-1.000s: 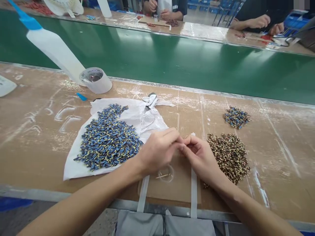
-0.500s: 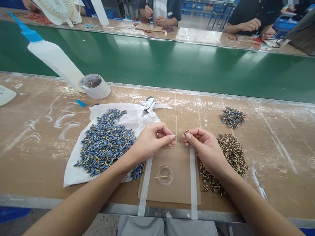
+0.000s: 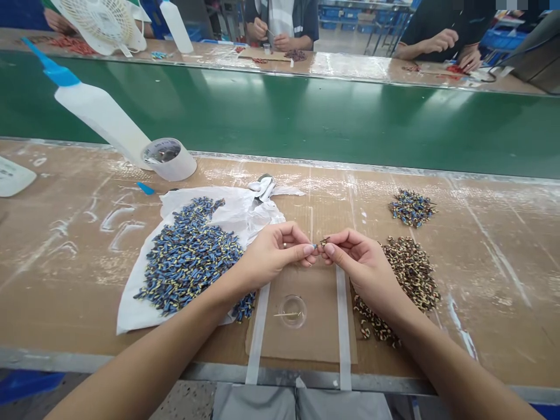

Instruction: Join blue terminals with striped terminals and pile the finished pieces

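Note:
My left hand (image 3: 273,256) pinches a tiny blue piece at its fingertips. My right hand (image 3: 363,265) pinches a small brown piece (image 3: 324,240), and the two fingertips meet above a taped-down cardboard sheet (image 3: 319,326). A heap of blue and yellow pieces (image 3: 190,256) lies on a white plastic bag (image 3: 131,303) to the left. By my right wrist spreads a pile of brown speckled pieces (image 3: 406,277). A small clear dish (image 3: 293,311) holding a thin stick sits on the cardboard below my hands.
A smaller blue heap (image 3: 411,207) lies at the right rear. A white squeeze bottle with a blue nozzle (image 3: 98,114) leans on a tape roll (image 3: 170,158). Beyond runs a green conveyor belt (image 3: 306,116); other people work at the far bench, beside a white fan (image 3: 102,23).
From pressed together a second ago, my hands drew apart, each pinching a small piece. Now the fingertips have come together again. The view tilted slightly.

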Action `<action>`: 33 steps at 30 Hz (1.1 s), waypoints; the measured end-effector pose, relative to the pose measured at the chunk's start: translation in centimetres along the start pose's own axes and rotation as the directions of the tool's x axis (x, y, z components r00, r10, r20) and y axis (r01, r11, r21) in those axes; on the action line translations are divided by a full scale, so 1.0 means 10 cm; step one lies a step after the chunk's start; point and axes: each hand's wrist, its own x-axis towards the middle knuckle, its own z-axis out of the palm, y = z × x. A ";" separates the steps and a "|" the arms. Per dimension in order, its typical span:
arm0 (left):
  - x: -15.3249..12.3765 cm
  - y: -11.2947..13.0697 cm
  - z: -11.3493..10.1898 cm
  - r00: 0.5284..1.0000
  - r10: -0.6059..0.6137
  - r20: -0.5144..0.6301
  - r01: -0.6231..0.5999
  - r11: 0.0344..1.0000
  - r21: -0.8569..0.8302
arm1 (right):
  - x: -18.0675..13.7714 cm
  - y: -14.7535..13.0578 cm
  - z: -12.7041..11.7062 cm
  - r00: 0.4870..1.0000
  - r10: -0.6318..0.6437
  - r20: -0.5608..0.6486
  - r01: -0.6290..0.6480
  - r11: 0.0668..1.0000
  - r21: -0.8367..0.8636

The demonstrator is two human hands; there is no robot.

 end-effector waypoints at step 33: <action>-0.09 0.03 0.08 0.897 0.440 0.041 -0.352 0.657 0.667 | -0.08 -0.05 0.02 0.999 -0.048 -0.004 0.047 0.995 -0.087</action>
